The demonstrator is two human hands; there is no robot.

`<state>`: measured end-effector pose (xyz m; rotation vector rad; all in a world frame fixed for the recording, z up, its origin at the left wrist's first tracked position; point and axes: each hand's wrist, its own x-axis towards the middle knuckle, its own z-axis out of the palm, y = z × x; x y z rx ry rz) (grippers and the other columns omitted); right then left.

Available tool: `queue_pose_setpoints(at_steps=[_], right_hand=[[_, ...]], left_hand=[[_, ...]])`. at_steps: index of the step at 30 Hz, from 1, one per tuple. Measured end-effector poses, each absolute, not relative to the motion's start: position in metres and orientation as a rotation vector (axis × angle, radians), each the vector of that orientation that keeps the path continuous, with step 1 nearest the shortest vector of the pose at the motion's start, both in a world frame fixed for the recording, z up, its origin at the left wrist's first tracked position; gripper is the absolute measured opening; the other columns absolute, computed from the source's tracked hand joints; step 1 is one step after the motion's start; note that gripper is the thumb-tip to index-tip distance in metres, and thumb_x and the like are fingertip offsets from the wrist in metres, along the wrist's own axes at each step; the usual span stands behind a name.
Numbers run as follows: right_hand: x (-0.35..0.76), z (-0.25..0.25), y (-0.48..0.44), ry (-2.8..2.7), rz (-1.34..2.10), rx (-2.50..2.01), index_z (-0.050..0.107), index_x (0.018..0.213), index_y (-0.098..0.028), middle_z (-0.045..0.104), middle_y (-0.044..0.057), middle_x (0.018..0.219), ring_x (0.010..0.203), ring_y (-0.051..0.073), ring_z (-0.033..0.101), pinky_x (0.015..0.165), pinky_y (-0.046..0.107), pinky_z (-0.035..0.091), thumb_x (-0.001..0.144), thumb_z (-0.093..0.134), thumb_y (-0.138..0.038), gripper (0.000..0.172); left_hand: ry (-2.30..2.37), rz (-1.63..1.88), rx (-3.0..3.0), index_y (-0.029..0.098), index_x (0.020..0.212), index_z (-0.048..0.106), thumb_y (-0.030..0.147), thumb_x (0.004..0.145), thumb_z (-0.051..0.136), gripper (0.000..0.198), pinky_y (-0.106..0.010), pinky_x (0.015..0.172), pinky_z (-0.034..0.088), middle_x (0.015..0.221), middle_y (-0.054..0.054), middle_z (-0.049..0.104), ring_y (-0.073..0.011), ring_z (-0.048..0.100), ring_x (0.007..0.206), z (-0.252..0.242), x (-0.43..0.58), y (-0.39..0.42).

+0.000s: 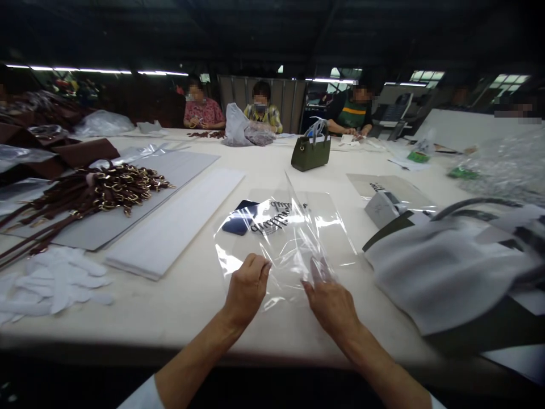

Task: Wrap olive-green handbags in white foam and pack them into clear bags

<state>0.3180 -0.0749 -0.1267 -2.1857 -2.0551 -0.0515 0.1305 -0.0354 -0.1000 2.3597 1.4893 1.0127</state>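
Observation:
A clear plastic bag (281,250) with black script lettering is held up over the front middle of the table. My left hand (249,284) pinches its near left edge, the fingers closed on the film. My right hand (332,304) grips the film on the right, some fingers showing through the plastic. Behind the bag, a dark blue flat object (241,218) shows at its left side. More clear film with lettering lies flat on the table beneath and beyond the raised bag.
Brown straps with gold clasps (123,184) lie on grey board at left, beside a white board (179,221) and white gloves (59,281). A green handbag (310,152) stands farther back. A wrapped bag (447,261) fills the right. People sit across the table (204,307).

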Motion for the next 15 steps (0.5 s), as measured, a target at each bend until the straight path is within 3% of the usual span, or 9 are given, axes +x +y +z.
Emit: queue_pose_setpoints(at_steps=[3, 5, 8, 10, 13, 15], right_hand=[[0.338, -0.123, -0.067, -1.854, 0.208, -2.329, 0.020, 0.138, -0.002, 0.066, 0.012, 0.067, 0.064, 0.024, 0.064, 0.062, 0.035, 0.048, 0.093, 0.019, -0.038, 0.058], [0.339, -0.124, -0.064, -1.895, 0.273, -2.237, 0.025, 0.136, 0.002, 0.065, 0.010, 0.061, 0.059, 0.021, 0.063, 0.059, 0.031, 0.048, 0.094, 0.013, -0.033, 0.055], [0.325, -0.126, -0.059, -2.167, 0.155, -1.968, 0.047, 0.124, -0.007, 0.066, 0.014, 0.095, 0.086, 0.022, 0.062, 0.075, 0.033, 0.048, 0.092, 0.023, -0.020, 0.042], [0.318, -0.127, -0.048, -2.311, 0.083, -1.819, 0.055, 0.117, -0.015, 0.054, 0.011, 0.122, 0.113, 0.022, 0.049, 0.095, 0.037, 0.038, 0.088, 0.034, -0.014, 0.036], [0.328, -0.126, -0.021, -2.327, -0.003, -1.803, 0.051, 0.122, -0.020, 0.040, 0.008, 0.136, 0.128, 0.024, 0.030, 0.105, 0.045, 0.022, 0.085, 0.046, -0.021, 0.037], [0.346, -0.126, -0.005, -2.212, -0.080, -1.911, 0.047, 0.126, -0.019, 0.036, 0.013, 0.137, 0.128, 0.030, 0.028, 0.100, 0.050, 0.027, 0.084, 0.051, -0.032, 0.045]], left_hand=[[1.405, 1.115, 2.373, 0.016, 0.078, 0.050, 0.022, 0.090, 0.036, 0.020, -0.022, 0.063, 0.043, 0.075, -0.002, 0.051, -0.0109, 0.051, 0.068, -0.106, 0.132, -0.041], [1.299, 1.163, 2.421, 0.015, 0.079, 0.052, 0.019, 0.089, 0.038, 0.017, -0.021, 0.062, 0.044, 0.075, -0.002, 0.051, -0.0102, 0.052, 0.068, -0.110, 0.137, -0.045], [1.048, 1.187, 2.571, 0.015, 0.080, 0.054, 0.014, 0.086, 0.043, 0.012, -0.019, 0.060, 0.044, 0.077, -0.002, 0.054, -0.0093, 0.054, 0.068, -0.115, 0.148, -0.051], [0.912, 1.182, 2.668, 0.015, 0.079, 0.054, 0.011, 0.083, 0.046, 0.011, -0.019, 0.061, 0.045, 0.076, -0.002, 0.056, -0.0096, 0.055, 0.068, -0.116, 0.154, -0.055], [0.801, 1.186, 2.760, 0.015, 0.079, 0.054, 0.009, 0.082, 0.047, 0.010, -0.020, 0.060, 0.045, 0.075, -0.002, 0.058, -0.0106, 0.055, 0.067, -0.114, 0.152, -0.060], [0.770, 1.216, 2.783, 0.015, 0.080, 0.054, 0.009, 0.081, 0.048, 0.009, -0.021, 0.060, 0.046, 0.075, -0.003, 0.058, -0.0109, 0.055, 0.068, -0.112, 0.143, -0.062]])
